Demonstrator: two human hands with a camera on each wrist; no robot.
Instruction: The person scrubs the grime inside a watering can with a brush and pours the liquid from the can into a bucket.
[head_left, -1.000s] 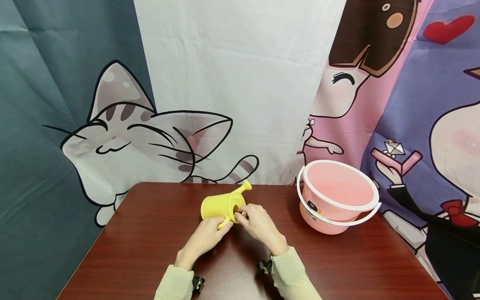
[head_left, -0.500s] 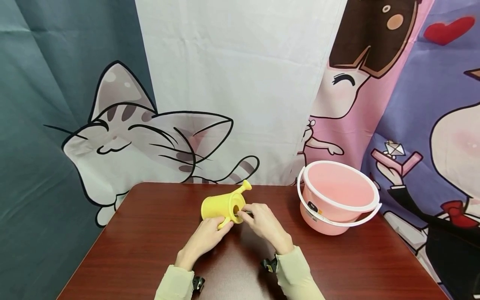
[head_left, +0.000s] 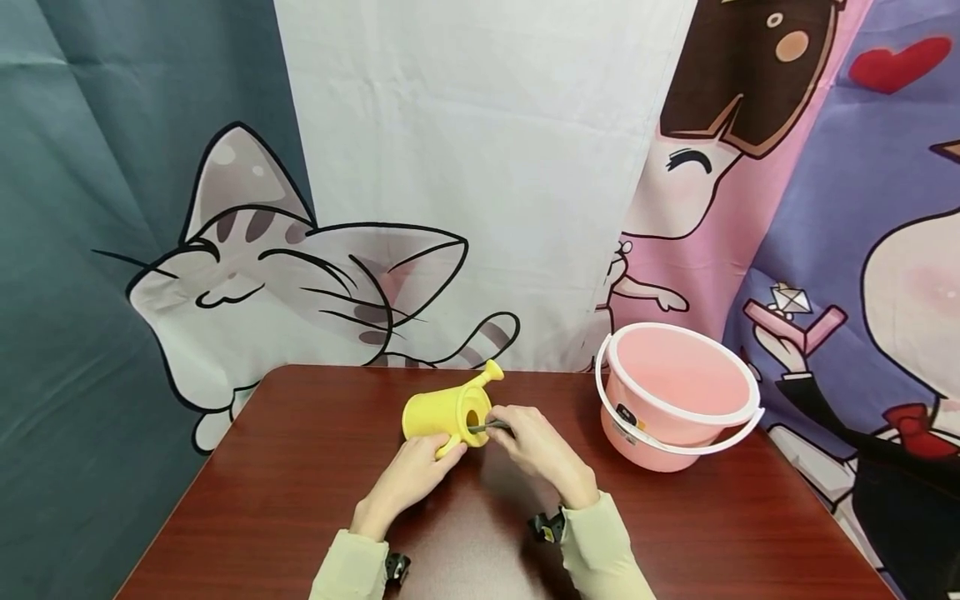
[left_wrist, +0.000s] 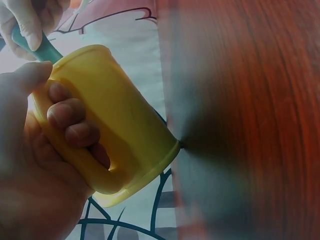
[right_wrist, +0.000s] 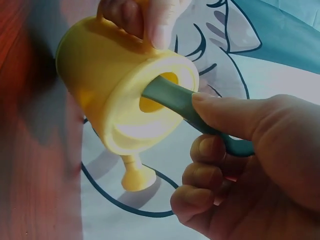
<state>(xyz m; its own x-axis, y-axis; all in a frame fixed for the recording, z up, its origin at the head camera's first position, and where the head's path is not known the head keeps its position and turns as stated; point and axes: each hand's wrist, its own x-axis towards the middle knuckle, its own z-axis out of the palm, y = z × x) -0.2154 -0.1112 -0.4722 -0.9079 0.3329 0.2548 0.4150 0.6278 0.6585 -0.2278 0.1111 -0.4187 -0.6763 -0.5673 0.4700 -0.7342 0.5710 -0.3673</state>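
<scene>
A yellow watering can (head_left: 433, 414) is tipped over the table, its round opening facing right and its spout (head_left: 486, 373) pointing up and back. My left hand (head_left: 414, 468) grips the can's handle (left_wrist: 75, 157), fingers curled through the loop. From the opening sticks out a dark green, curved tool handle (right_wrist: 175, 100); its inner end is hidden inside the can, so its kind does not show. My right hand (head_left: 531, 442) pinches this handle between thumb and fingers, just outside the opening.
A pink bucket (head_left: 645, 396) with a white rim and white carrying handle stands at the table's back right. The brown wooden table (head_left: 262, 500) ends at a printed cloth backdrop (head_left: 480, 183) behind it.
My right hand has moved a little right, away from the can, and more of the green handle shows outside the opening. The left hand and the can have stayed in place.
</scene>
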